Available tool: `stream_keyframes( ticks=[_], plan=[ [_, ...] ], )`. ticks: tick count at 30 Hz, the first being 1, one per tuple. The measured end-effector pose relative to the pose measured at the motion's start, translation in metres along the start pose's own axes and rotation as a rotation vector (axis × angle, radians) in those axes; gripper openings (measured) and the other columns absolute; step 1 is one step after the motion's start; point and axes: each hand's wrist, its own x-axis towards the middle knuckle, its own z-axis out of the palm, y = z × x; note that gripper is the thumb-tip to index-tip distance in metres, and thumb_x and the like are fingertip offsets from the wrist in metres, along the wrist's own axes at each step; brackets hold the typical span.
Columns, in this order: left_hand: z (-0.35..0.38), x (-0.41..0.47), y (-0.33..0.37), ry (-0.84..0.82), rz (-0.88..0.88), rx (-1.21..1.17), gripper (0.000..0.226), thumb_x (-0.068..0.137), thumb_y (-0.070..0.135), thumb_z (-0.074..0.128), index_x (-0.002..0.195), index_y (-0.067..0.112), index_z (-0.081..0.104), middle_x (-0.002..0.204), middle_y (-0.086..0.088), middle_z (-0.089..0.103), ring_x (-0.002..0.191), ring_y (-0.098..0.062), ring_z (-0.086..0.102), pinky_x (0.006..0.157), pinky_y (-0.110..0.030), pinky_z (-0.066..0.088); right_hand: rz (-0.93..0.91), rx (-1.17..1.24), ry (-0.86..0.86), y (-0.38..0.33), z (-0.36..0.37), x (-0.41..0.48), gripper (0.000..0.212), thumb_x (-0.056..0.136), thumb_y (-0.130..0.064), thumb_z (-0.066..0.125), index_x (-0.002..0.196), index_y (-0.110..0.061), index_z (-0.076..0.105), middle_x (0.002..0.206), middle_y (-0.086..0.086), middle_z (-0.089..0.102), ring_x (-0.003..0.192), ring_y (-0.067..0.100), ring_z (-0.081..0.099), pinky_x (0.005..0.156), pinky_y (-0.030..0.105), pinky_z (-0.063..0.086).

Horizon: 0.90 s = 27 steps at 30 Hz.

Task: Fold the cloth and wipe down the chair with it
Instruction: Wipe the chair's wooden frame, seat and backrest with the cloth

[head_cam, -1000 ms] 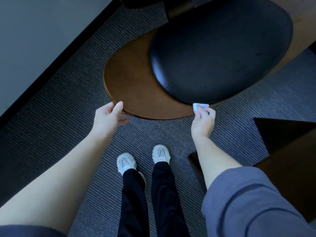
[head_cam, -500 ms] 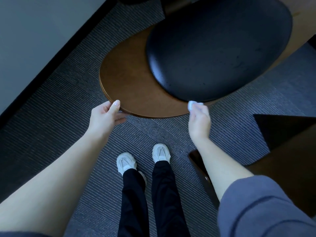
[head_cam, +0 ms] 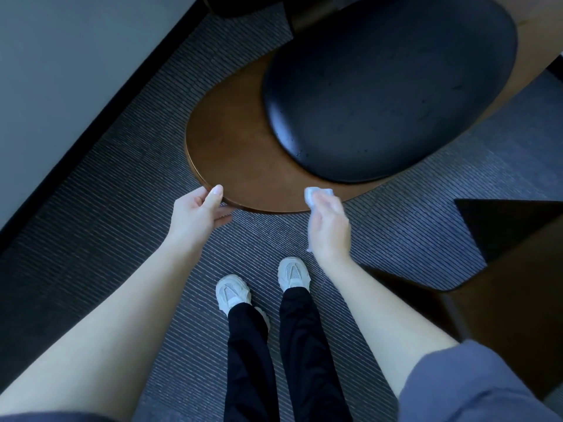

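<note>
The chair has a brown wooden shell (head_cam: 231,153) and a black padded cushion (head_cam: 387,86), seen from above. My left hand (head_cam: 198,213) grips the near left rim of the wooden shell, thumb on top. My right hand (head_cam: 330,226) holds a small folded white cloth (head_cam: 313,194) pressed to the near rim of the shell, just below the cushion's front edge. Most of the cloth is hidden under my fingers, and the hand is blurred by motion.
Grey ribbed carpet (head_cam: 115,184) covers the floor. A light wall with a dark baseboard (head_cam: 100,114) runs along the left. A dark brown piece of furniture (head_cam: 511,269) stands at the right, close to my right arm. My white shoes (head_cam: 262,284) stand below the chair.
My right hand slid the cloth leftward along the chair's near rim, away from the cushion edge. My left hand kept its grip on the rim.
</note>
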Motion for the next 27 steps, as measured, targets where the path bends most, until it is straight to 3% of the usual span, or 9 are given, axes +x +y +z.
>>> stream_keyframes(
  ticks=[3,5,6,9,13,18,21,23,27],
  plan=[
    [-0.002,0.001,-0.001,-0.025,0.021,-0.023,0.024,0.105,0.025,0.044,0.115,0.016,0.065,0.102,-0.002,0.075,0.094,-0.014,0.073,0.085,-0.032,0.057,-0.194,0.012,-0.024,-0.008,0.007,-0.015,0.033,0.096,-0.012,0.045,0.126,-0.015,0.059,0.127,0.000,0.057,0.099,0.024,0.060,0.077,0.039,0.052],
    [0.000,0.000,0.000,-0.027,0.018,-0.032,0.022,0.105,0.025,0.044,0.109,0.021,0.064,0.098,0.003,0.075,0.091,-0.012,0.073,0.084,-0.030,0.057,0.009,0.068,0.045,-0.005,0.006,-0.014,0.027,0.098,-0.013,0.046,0.121,-0.016,0.060,0.124,-0.004,0.056,0.098,0.021,0.059,0.079,0.043,0.053],
    [-0.001,-0.001,0.002,-0.037,0.016,-0.036,0.021,0.106,0.025,0.043,0.107,0.024,0.064,0.097,0.006,0.075,0.090,-0.011,0.073,0.083,-0.030,0.057,0.047,0.112,0.054,-0.012,0.006,-0.016,0.025,0.098,-0.013,0.048,0.120,-0.016,0.061,0.122,-0.005,0.055,0.098,0.018,0.058,0.083,0.041,0.052],
    [-0.002,-0.002,0.006,-0.056,-0.019,-0.035,0.021,0.105,0.024,0.043,0.106,0.022,0.065,0.098,0.006,0.075,0.089,-0.012,0.074,0.086,-0.033,0.057,-0.169,0.184,-0.065,-0.035,0.011,-0.027,0.025,0.097,-0.012,0.052,0.119,-0.015,0.063,0.119,-0.008,0.054,0.101,0.008,0.055,0.085,0.021,0.045],
    [-0.009,0.001,0.015,-0.079,-0.078,-0.033,0.027,0.104,0.030,0.046,0.117,0.015,0.064,0.110,-0.001,0.073,0.091,-0.015,0.074,0.087,-0.037,0.057,-0.065,0.103,0.013,-0.033,0.009,-0.020,0.020,0.098,-0.015,0.051,0.112,-0.015,0.065,0.115,-0.006,0.057,0.090,0.009,0.056,0.076,0.039,0.053],
    [-0.017,0.008,0.021,0.032,-0.046,-0.045,0.028,0.104,0.031,0.046,0.095,0.017,0.069,0.102,-0.003,0.073,0.088,-0.017,0.073,0.080,-0.032,0.060,-0.280,0.038,-0.008,-0.058,0.020,-0.037,0.024,0.096,-0.012,0.052,0.117,-0.017,0.063,0.117,-0.007,0.058,0.082,0.019,0.061,0.063,0.035,0.052],
    [-0.019,0.010,0.023,0.044,-0.070,-0.034,0.026,0.104,0.028,0.048,0.089,0.019,0.068,0.102,-0.003,0.072,0.087,-0.017,0.073,0.075,-0.029,0.060,-0.014,-0.039,0.049,-0.047,0.015,-0.023,0.020,0.098,-0.014,0.047,0.107,-0.017,0.064,0.116,-0.007,0.057,0.076,0.021,0.060,0.062,0.038,0.052],
    [-0.020,0.011,0.025,0.041,-0.081,-0.030,0.027,0.104,0.026,0.048,0.089,0.018,0.068,0.102,-0.004,0.072,0.086,-0.017,0.073,0.074,-0.029,0.061,0.039,-0.012,0.034,-0.062,0.019,-0.022,0.019,0.098,-0.016,0.045,0.103,-0.017,0.063,0.115,-0.010,0.056,0.077,0.017,0.058,0.063,0.031,0.046],
    [-0.023,0.013,0.025,0.014,-0.114,-0.049,0.027,0.104,0.026,0.049,0.097,0.012,0.070,0.105,-0.011,0.073,0.087,-0.020,0.073,0.071,-0.028,0.061,-0.248,0.072,-0.043,-0.107,0.026,-0.030,0.022,0.095,-0.013,0.051,0.113,-0.015,0.064,0.117,-0.005,0.060,0.083,0.022,0.061,0.060,0.036,0.050]
  ],
)
